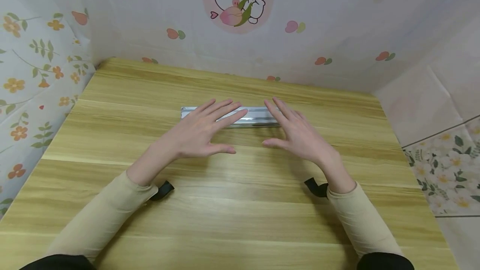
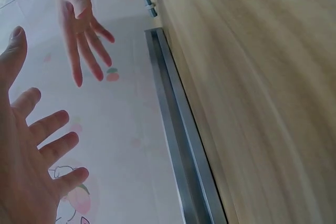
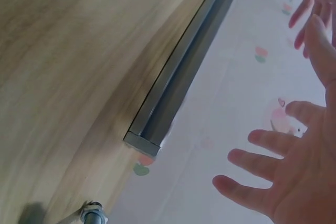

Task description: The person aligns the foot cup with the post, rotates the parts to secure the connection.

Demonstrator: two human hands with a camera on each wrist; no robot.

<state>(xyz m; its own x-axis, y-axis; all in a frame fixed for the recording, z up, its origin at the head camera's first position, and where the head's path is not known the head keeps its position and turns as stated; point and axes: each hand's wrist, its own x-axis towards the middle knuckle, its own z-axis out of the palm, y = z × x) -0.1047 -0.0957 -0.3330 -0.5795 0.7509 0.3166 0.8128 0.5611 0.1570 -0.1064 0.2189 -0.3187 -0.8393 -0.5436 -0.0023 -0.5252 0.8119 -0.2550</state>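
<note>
A long silver metal rail (image 1: 256, 114) lies crosswise on the wooden table. My left hand (image 1: 198, 132) is held over its left part with the fingers spread. Over the rail's right end is my right hand (image 1: 301, 138), its fingers also spread and nothing in them. The two hands partly cover the rail in the head view. Raised edges and a groove show along the rail (image 2: 181, 124) in the left wrist view. At one end of the rail (image 3: 181, 72), a flat end face appears in the right wrist view. Both palms stand apart from the rail.
The wooden table (image 1: 225, 211) meets a white patterned cloth (image 1: 150, 7) at the back. Flowered cloth (image 1: 33, 74) hangs at the left. Black straps (image 1: 163, 190) stick out at both sleeves. A bolt-like metal part (image 3: 94, 214) shows low in the right wrist view.
</note>
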